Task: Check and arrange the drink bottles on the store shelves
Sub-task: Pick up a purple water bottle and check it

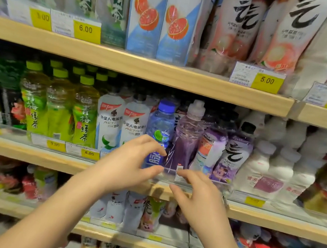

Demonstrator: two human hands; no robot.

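Step in hand: fronting the middle shelf [31,156], straight ahead of my hands.

- Both hands are up at the clear front rail [202,183], close together but not touching.
- Right hand [198,198]: forefinger over the rail's top edge and thumb under it, so it pinches the rail.
- Left hand [131,161]: fingers curled in front of the blue-capped bottle [161,123], thumb at the rail's end. I cannot tell whether it grips anything.
- The purple bottle [188,135] stands just behind the gap between my hands. It leans a little to the right, against its neighbour.
- A small barcode sticker [179,168] shows between my fingertips.

Next move, as I judge it: seat or square the rail first. Then stand the purple bottle upright and turn its label forward. That wants a light pull, because the row behind is packed tight and could topple.

Surroundings:
- Pale wood shelving runs in tiers, the upper shelf [144,68] above my hands and the lower shelf [123,240] beneath my wrists.
- Green tea bottles [33,99] stand far to my left, with white electrolyte bottles [109,121] nearer in.
- White milky bottles [255,172] stand to my right.
- A yellow price tag [89,153] marked 6.00 sits left of my left hand.
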